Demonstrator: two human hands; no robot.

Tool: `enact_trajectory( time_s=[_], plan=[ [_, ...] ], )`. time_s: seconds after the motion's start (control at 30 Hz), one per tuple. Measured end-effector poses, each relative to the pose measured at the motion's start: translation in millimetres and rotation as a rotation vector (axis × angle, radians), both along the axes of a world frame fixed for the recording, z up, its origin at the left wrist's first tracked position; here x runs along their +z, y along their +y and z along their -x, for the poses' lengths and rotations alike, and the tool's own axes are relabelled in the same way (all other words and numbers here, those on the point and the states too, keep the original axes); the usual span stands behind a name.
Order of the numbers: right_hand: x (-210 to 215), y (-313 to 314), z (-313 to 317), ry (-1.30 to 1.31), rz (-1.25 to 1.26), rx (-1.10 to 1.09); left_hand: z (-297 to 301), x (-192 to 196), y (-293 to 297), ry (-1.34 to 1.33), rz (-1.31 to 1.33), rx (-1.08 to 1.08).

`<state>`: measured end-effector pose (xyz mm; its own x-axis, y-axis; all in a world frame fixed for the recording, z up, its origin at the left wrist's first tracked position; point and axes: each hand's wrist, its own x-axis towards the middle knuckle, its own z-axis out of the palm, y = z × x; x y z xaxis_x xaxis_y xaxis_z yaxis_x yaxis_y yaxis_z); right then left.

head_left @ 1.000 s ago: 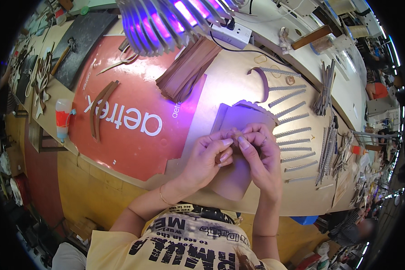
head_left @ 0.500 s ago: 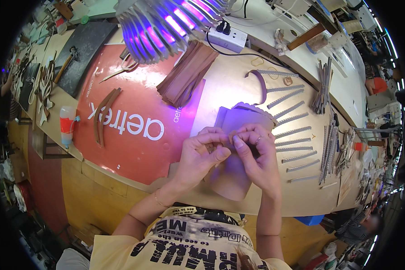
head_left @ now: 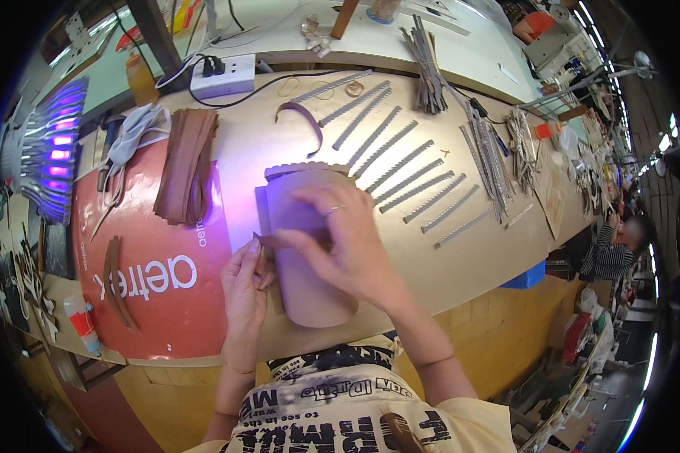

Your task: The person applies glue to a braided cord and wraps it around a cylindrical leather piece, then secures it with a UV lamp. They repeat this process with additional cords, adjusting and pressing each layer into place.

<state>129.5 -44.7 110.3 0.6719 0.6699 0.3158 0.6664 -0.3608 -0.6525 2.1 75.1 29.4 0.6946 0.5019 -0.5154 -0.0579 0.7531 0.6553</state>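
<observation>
Hands (head_left: 340,241) press smooth mauve leather panel (head_left: 310,287)

shirt — pale yellow, black-and-white lettered front | arms — bare | right grip (head_left: 347,241) — ring on finger

A large red mat (head_left: 159,279) with white lettering lies on the bench, left; small red-labelled bottle (head_left: 81,323) beside it.

Leather panel (head_left: 310,257): matt mauve, smooth, scalloped top edge. Strips (head_left: 412,177): grey, matt, pinked edges. Stack (head_left: 185,166): brown leather, matt. Mat (head_left: 155,302): red, smooth, slight sheen. Bench (head_left: 461,264): wood board, matt, pale. Socket (head_left: 223,75): white plastic, glossy.
</observation>
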Motion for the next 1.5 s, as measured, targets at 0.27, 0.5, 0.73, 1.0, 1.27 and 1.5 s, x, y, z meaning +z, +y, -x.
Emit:
enact_trajectory(
  time_s=[0.27, 0.5, 0.73, 1.0, 1.27, 1.5],
  plan=[
    [-26, -146, -35, 0.019, 0.246, -0.454, 8, -11, -9, 0.024, -0.069, -0.023],
    [-60, -249, -35, -0.061, 0.551, -0.392, 12, -3, -5, 0.034, 0.028, -0.077],
    [-100, -256, -59, -0.369, 0.438, -0.317, 5, -7, -6, 0.125, -0.174, -0.181],
    [-59, -180, -35, 0.010, 0.153, -0.358, 2, 3, -10, -0.036, -0.067, 0.005],
    [25, -67, -15, 0.536, 0.108, 0.171, 7, 2, -11, 0.131, -0.116, -0.153],
    [45, -16, -9, 0.475, 0.199, 0.278, 1, 3, -26, 0.124, -0.580, -0.058]
  ],
)
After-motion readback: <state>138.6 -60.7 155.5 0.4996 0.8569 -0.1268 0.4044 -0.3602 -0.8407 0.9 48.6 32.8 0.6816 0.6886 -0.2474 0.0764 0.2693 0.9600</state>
